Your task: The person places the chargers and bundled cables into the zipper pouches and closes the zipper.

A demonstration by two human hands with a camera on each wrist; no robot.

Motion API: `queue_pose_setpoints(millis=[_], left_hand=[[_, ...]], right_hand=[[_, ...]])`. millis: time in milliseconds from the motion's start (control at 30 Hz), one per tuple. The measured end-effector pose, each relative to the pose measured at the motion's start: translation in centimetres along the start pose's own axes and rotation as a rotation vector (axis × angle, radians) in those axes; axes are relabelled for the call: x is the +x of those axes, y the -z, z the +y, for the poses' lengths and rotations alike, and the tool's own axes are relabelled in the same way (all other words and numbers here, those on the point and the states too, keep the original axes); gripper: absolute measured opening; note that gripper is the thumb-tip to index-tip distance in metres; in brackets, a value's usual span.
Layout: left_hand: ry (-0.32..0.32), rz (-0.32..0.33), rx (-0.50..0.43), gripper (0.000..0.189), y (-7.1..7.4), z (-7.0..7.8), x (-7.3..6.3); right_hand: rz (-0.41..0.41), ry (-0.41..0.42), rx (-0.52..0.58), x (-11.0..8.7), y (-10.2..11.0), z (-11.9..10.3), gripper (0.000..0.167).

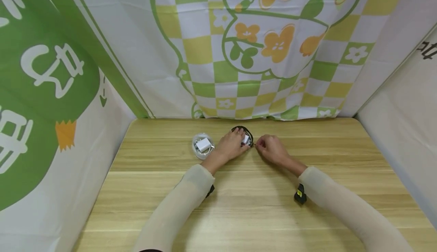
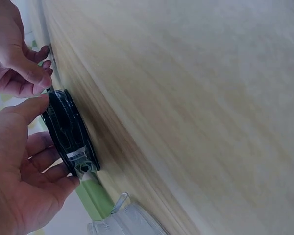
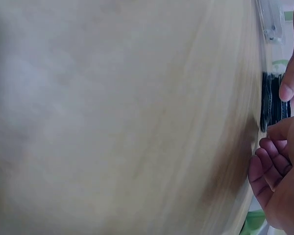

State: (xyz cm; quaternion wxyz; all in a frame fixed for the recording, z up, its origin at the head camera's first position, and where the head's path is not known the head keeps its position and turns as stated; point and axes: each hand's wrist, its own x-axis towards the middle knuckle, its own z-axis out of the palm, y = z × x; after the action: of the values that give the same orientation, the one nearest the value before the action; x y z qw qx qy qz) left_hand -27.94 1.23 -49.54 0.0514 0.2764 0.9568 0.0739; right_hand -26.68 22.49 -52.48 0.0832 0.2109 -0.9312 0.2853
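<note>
A coil of black cable [image 1: 251, 133] lies near the back edge of the table, with a white block [image 1: 245, 140] showing inside its loop. My left hand [image 1: 231, 144] holds this coil, fingers over the top and thumb at the near side. In the left wrist view, the thumb and fingers of my left hand [image 2: 19, 166] span the black coil [image 2: 68, 127]. My right hand [image 1: 272, 148] is just right of the coil, its thumb and forefinger pinching a thin dark end beside it. What that end is, I cannot tell.
Left of my left hand lies a clear-white coil [image 1: 195, 151] with a white charger block [image 1: 203, 144] on it. Patterned cloth [image 1: 225, 89] hangs behind the wooden table [image 1: 252, 214], and cloth walls stand at both sides.
</note>
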Motion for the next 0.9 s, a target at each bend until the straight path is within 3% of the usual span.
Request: queue_pose_setpoints(millis=[233,633,900], left_hand=[[-0.015,0.017,-0.025,0.069,0.1,-0.3,0.0],[-0.05,0.013,-0.023,0.067,0.3,-0.5,-0.2],[-0.048,-0.013,-0.036,0.067,0.6,-0.5,-0.3]], right_hand=[[0.023,-0.002,-0.046,1.4,0.2,0.3,0.005],[0.005,-0.123,-0.048,3.8,-0.5,0.8,0.01],[-0.018,-0.137,-0.034,4.1,-0.5,0.7,0.012]])
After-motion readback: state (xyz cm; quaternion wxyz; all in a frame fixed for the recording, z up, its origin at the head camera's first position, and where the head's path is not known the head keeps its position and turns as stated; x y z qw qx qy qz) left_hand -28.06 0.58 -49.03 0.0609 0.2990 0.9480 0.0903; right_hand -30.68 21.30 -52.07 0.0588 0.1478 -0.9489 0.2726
